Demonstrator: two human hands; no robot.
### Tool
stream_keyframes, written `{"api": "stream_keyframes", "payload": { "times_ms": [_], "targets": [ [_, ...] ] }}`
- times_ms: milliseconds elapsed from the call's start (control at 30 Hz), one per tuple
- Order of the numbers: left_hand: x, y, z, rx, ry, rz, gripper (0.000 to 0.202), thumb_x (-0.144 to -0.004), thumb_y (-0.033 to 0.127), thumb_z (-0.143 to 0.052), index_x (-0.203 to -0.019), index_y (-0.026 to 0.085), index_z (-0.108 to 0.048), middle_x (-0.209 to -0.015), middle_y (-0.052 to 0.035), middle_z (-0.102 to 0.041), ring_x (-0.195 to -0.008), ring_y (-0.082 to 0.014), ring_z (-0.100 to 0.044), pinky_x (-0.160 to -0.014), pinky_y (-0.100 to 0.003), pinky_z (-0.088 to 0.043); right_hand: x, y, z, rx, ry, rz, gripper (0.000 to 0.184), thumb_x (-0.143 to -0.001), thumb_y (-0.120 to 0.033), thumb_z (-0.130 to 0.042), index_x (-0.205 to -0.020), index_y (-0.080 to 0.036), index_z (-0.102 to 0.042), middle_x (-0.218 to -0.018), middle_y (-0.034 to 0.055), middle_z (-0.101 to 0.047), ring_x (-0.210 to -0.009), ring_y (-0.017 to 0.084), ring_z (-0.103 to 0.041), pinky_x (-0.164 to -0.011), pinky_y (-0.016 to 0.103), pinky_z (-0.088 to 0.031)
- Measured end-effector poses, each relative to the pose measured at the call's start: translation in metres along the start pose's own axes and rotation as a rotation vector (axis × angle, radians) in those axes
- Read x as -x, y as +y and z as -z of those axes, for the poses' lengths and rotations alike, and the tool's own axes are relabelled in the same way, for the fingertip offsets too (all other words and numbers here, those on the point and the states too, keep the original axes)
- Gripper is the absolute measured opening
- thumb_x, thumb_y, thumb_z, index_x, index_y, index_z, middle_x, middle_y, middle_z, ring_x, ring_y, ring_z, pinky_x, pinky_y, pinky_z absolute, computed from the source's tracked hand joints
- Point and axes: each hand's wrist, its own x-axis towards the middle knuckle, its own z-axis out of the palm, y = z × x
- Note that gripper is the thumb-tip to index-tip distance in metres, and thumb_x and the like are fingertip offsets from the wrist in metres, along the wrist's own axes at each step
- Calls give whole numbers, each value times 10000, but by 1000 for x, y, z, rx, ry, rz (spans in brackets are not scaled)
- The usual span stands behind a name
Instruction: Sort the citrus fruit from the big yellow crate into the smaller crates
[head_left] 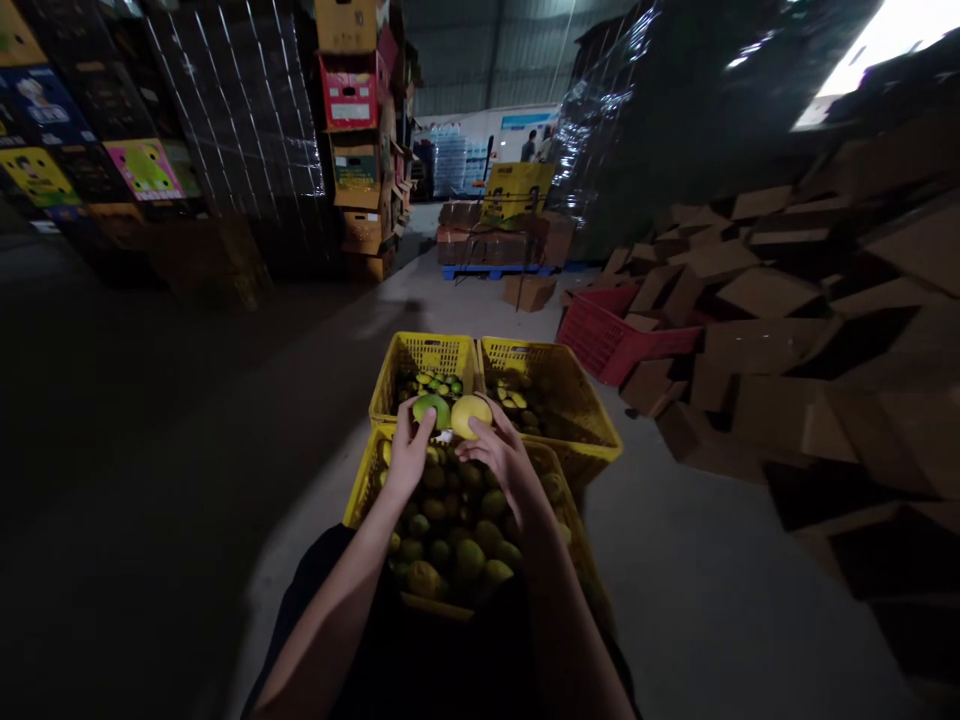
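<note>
Your left hand grips a green fruit and your right hand grips a yellow fruit; the two fruits sit side by side, just about touching, held up over the far rim of the near yellow crate. That crate lies right in front of you on the floor and is heaped with green and yellowish fruit. Just beyond it stand two more yellow crates, side by side and touching: the left far crate holds a shallow layer of small green fruit, and the right far crate holds a few pieces low in its bottom. All three rest on a bare grey concrete floor in a dim warehouse. To your right, a red crate lies tilted against a sprawling pile of flattened cardboard boxes, which crowds close to the right far crate. To your left the floor is dark and open up to a wall of stacked printed cartons and wrapped pallets. Straight ahead an aisle runs to a blue pallet loaded with brown boxes, and two people stand well off at the lit back wall.
</note>
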Motion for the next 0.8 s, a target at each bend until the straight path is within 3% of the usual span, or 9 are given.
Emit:
{"api": "stream_keyframes", "payload": {
  "times_ms": [133, 367, 533, 667, 800],
  "targets": [
    [4, 6, -3, 19, -76, -113, 424, -597, 248, -846, -959, 232, -626, -950, -20, -675, -977, -182, -615, -878, -268, -469, -4, 7, -4, -1, 76, 110, 652, -627, -405, -759, -1233, -255, -573, -1066, 50, -683, -759, 208, -676, -596, 330, -576],
    [5, 16, 4, 6, -71, -82, 435, -563, 236, -860, -970, 219, -709, -1052, -36, -688, -962, -185, -639, -851, -266, -495, -4, 11, -5, 50, 170, 298, 496, -579, -315, -817, -1004, -249, -570, -995, 17, -683, -918, 209, -653, -848, 369, -553],
    [1, 18, 12, 27, -89, -87, 381, -622, 275, -836, -979, 209, -721, -1021, -44, -714, -944, -170, -652, -864, -251, -491, -5, 4, -4, 30, 165, 303, 568, -519, -282, -837, -1043, -235, -623, -1067, 33, -680, -911, 215, -657, -809, 351, -555],
    [-2, 19, 15, 156, -125, 33, 368, -637, 330, -830, -967, 200, -733, -973, -49, -731, -958, -180, -665, -853, -255, -510, -9, 6, 2, 9, 137, 232, 519, -549, -297, -824, -1032, -222, -648, -998, 35, -711, -916, 228, -657, -815, 366, -554],
    [-4, 21, 19, 256, -105, 180, 314, -634, 274, -830, -931, 214, -748, -1042, -39, -732, -949, -177, -677, -817, -244, -550, -11, 9, 4, -67, 85, 192, 427, -544, -273, -828, -931, -214, -657, -909, 18, -717, -903, 216, -658, -820, 345, -546]
  ]
}}
